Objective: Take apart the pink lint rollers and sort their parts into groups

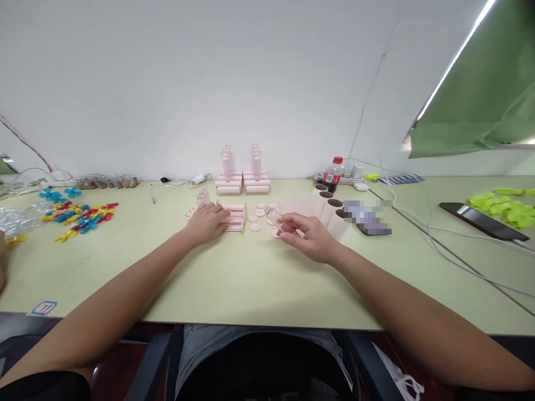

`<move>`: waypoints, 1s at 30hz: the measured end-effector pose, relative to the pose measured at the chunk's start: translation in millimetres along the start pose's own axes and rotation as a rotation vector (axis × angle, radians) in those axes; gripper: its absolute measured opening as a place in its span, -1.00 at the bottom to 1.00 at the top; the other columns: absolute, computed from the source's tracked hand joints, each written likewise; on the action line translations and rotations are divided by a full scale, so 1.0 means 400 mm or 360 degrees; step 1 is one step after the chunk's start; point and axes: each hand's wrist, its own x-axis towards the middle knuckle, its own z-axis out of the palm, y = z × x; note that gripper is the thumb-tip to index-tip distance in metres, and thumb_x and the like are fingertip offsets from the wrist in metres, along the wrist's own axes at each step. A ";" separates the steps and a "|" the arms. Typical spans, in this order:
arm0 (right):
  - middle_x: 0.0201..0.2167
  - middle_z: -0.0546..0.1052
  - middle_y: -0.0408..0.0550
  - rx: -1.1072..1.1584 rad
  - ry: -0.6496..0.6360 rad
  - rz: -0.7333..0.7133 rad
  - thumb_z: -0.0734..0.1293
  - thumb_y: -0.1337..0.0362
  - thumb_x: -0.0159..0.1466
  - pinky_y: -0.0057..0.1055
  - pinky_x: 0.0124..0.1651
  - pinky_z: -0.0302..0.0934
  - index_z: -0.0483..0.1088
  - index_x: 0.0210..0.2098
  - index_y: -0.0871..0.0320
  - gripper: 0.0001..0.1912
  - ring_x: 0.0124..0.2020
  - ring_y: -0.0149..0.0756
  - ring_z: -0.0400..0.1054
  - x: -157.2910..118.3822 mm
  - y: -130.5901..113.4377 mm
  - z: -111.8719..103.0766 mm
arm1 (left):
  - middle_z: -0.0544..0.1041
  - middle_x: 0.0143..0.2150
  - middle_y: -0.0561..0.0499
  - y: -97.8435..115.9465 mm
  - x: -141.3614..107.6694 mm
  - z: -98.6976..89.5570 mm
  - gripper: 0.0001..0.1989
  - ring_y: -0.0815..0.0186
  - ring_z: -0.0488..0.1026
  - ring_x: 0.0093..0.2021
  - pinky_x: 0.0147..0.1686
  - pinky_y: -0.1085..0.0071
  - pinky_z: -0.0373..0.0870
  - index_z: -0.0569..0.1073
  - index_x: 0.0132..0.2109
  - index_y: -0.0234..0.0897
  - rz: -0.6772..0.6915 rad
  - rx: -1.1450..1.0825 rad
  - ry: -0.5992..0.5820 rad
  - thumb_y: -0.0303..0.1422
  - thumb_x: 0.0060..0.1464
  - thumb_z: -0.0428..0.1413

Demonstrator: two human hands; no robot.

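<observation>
My right hand (307,236) holds a small clear bottle (273,216) between thumb and fingers, tilted up to the left, above several pale pink discs (254,226) on the table. My left hand (206,224) lies palm down over the left part of a pink rack (236,217) with cylindrical bars; its fingers are bent, and what is under them is hidden. Just behind that hand stand small clear pink pieces (203,196). Farther back, two pink stands (257,185) side by side carry upright clear tubes with heart-shaped tops (257,164).
White cardboard-like tubes (337,225), a phone-like blurred item (370,220) and a cola bottle (333,174) stand or lie right. Coloured plastic pieces (87,217) lie left. A black tablet (480,220), yellow-green pieces (501,206) and cables are far right. Another person's hand (2,262) shows far left.
</observation>
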 end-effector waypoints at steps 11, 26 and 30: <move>-0.46 0.46 -0.15 0.0864 0.0261 0.0251 0.47 -0.04 0.13 -0.32 -0.34 0.34 0.34 -0.23 0.11 -0.58 -0.46 -0.33 0.40 0.007 -0.013 0.042 | 0.52 -0.14 -0.12 0.250 -0.009 -0.071 -0.63 0.16 0.46 -0.14 -0.19 0.26 0.36 0.39 -0.02 -0.26 0.0248 -0.0702 0.0377 -0.06 0.24 0.00; -0.62 0.45 -0.16 0.1220 0.0232 0.0614 0.45 -0.04 0.10 -0.46 -0.67 0.14 0.46 -0.41 0.20 -0.61 -0.73 -0.44 0.25 0.002 -0.020 0.061 | 0.51 -0.33 -0.09 0.253 -0.019 -0.016 -0.48 0.20 0.45 -0.33 -0.40 0.35 0.21 0.41 -0.12 -0.29 0.0310 -0.0533 0.0565 0.02 0.32 -0.25; -0.61 0.50 -0.13 0.1264 0.0247 0.0613 0.48 -0.01 0.08 -0.44 -0.65 0.20 0.51 -0.37 0.21 -0.62 -0.71 -0.41 0.30 0.000 -0.026 0.065 | 0.48 -0.36 -0.05 0.254 -0.020 -0.019 -0.46 0.25 0.41 -0.38 -0.43 0.37 0.17 0.38 -0.20 -0.28 0.0253 -0.0814 0.0374 0.01 0.33 -0.31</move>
